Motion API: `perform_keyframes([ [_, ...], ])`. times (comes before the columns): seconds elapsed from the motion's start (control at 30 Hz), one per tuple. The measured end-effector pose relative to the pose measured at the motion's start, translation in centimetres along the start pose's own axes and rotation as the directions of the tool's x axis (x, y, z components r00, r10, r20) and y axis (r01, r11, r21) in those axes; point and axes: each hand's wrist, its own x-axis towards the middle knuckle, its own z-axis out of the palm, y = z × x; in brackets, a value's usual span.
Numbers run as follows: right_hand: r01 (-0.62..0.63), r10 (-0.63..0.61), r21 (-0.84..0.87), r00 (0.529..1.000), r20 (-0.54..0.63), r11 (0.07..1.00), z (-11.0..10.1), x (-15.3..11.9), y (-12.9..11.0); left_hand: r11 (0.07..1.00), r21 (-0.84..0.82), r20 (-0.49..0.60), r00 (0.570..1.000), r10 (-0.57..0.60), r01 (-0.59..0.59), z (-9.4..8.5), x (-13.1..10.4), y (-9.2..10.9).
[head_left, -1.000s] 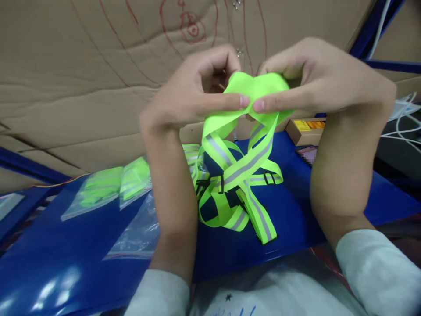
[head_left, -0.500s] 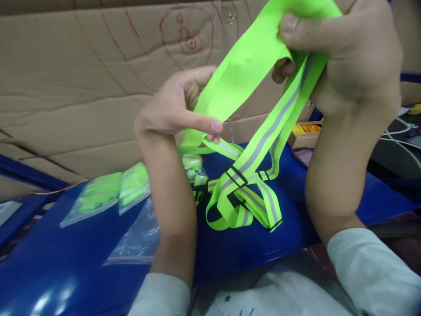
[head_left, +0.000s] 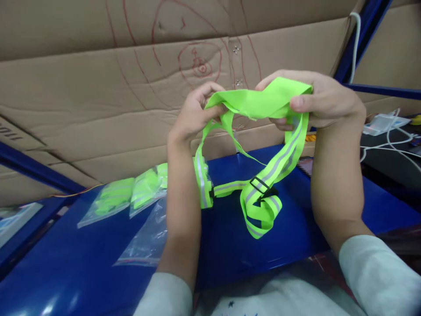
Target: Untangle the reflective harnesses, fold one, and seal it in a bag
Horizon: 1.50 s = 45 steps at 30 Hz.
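Observation:
A neon-yellow reflective strap harness [head_left: 259, 104] with grey stripes is stretched between my two hands above the blue table. My left hand [head_left: 199, 109] is closed on one end of its wide band. The other end is gripped by my right hand [head_left: 324, 98], thumb in front and fingers partly hidden behind the fabric. Striped straps hang from the band, and one carries a black slide buckle [head_left: 259, 184]. Below it, a strap loop [head_left: 259, 219] rests in a loose coil on the table.
Bagged yellow straps [head_left: 113, 195] lie at the left on the blue table [head_left: 98, 259], near a flat clear plastic bag [head_left: 144, 239]. Behind stands a cardboard wall [head_left: 82, 96] with red drawing. White cables [head_left: 391, 136] run at the right, beside a blue metal post [head_left: 365, 39].
My right hand has come down, and the band now runs nearly level instead of slanting. The strap coil on the table has bunched smaller. The view has shifted.

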Motion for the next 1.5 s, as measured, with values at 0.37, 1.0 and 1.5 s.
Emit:
perform_keyframes([
  [0.37, 0.032, -0.026, -0.047, 0.993, 0.118, 0.998, -1.5, 0.2, 1.4, 0.994, 0.024, -0.075, 0.992, 0.104, -0.102, 0.9, 0.6, 0.8],
  [1.0, 0.079, 0.002, -0.261, 0.955, 0.295, 0.962, 1.2, 3.4, 3.7, 0.957, -0.29, -0.06, 0.998, 0.001, -0.019, 3.2, -1.4, 3.4],
  [1.5, 0.032, -0.084, -0.151, 0.933, -0.351, 0.988, 0.7, 4.7, 4.7, 0.966, -0.131, 0.107, 0.972, -0.212, 0.225, -1.8, -1.8, 1.5],
])
